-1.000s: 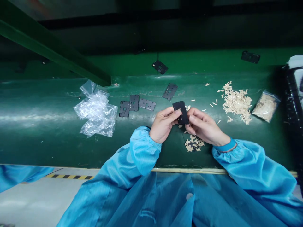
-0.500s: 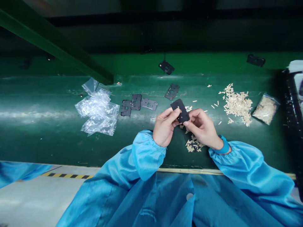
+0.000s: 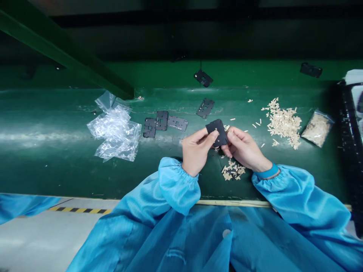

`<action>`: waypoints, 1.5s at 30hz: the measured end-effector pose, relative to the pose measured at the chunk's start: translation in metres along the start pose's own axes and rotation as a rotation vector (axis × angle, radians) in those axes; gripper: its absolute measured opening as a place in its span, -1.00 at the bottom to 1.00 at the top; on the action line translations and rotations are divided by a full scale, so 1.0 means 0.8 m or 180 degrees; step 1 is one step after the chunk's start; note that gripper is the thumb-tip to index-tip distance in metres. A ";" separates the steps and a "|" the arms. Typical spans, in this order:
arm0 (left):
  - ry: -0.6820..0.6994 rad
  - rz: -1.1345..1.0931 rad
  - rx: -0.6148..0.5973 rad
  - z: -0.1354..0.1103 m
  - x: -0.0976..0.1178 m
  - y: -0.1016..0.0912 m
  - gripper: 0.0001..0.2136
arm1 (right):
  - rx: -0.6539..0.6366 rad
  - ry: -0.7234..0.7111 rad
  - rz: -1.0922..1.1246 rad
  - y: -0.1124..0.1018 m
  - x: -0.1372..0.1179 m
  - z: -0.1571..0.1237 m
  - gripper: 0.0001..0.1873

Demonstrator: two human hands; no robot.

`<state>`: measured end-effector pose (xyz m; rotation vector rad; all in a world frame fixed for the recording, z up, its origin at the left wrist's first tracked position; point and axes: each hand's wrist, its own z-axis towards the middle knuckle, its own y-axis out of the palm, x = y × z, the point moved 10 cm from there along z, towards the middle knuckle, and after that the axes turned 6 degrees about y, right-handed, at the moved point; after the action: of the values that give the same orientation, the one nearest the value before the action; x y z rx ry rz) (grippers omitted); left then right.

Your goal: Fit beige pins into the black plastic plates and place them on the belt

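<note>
My left hand point(image 3: 197, 151) grips a flat black plastic plate point(image 3: 220, 127) by its left side, with the thumb pressed on its face. A few small pale spots show on the plate near that thumb. At the plate's right edge, my right hand point(image 3: 247, 149) has thumb and fingers closed on it; whether a small piece is also between the fingertips I cannot tell. Below the hands lies a small heap of pale beige pieces point(image 3: 233, 170). More of the same pieces peep out behind the plate.
A larger pile of beige pieces point(image 3: 285, 124) spreads on the right, beside a filled zip bag point(image 3: 318, 128). Several black plates point(image 3: 162, 121) lie left of centre, others farther back. Clear plastic bags point(image 3: 115, 130) are heaped at left. A black crate point(image 3: 347, 151) stands at the right edge.
The plate has turned slightly and sits a little farther right in my left hand. My right hand's fingers have shifted up along its right edge. The view has moved slightly.
</note>
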<state>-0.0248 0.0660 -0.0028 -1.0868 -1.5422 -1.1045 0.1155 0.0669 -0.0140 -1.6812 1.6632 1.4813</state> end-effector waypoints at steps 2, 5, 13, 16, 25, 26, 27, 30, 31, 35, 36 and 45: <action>0.0030 -0.0006 0.0059 0.001 0.000 -0.002 -0.77 | 0.0014 -0.0005 0.0003 -0.001 -0.001 -0.001 -0.62; 0.0050 -0.0073 0.0158 0.002 0.000 -0.005 -0.77 | 0.0040 -0.0021 0.0115 -0.001 -0.001 -0.004 -0.69; -0.0245 -0.0610 0.0344 -0.005 -0.010 0.000 -0.70 | 0.0185 -0.0338 0.0257 0.014 -0.002 -0.011 -0.66; -0.0310 -0.0744 0.0379 -0.008 -0.009 0.001 -0.69 | 0.0275 -0.0484 0.0162 0.017 -0.007 -0.014 -0.65; -0.0380 -0.0900 0.0353 -0.013 -0.007 0.005 -0.69 | 0.0425 -0.0725 0.0107 0.005 -0.007 -0.019 -0.77; -0.0409 -0.0882 0.0304 -0.012 -0.007 0.007 -0.69 | 0.0465 -0.0721 0.0084 0.002 -0.008 -0.019 -0.76; -0.0440 -0.0850 0.0227 -0.011 -0.007 0.008 -0.68 | 0.0506 -0.0713 0.0068 0.000 -0.009 -0.019 -0.75; -0.0468 -0.0661 -0.0052 -0.007 -0.005 0.014 -0.68 | 0.0568 -0.0670 0.0116 -0.006 -0.015 -0.018 -0.71; -0.0460 -0.0598 -0.0108 -0.006 -0.004 0.015 -0.68 | 0.0556 -0.0638 0.0164 -0.006 -0.016 -0.017 -0.70; -0.0478 -0.0511 -0.0134 -0.007 -0.005 0.014 -0.67 | 0.0387 -0.0498 0.0380 0.002 -0.016 -0.015 -0.66; -0.0475 -0.0500 -0.0122 -0.008 -0.006 0.014 -0.67 | 0.0341 -0.0469 0.0427 0.004 -0.015 -0.015 -0.68; -0.0293 -0.0474 -0.0005 -0.008 -0.005 0.009 -0.73 | 0.0080 0.0001 0.0991 0.012 -0.004 -0.010 -0.78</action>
<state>-0.0161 0.0604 -0.0047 -1.0500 -1.7180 -1.1696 0.1112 0.0593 -0.0044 -1.4581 2.0063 1.5853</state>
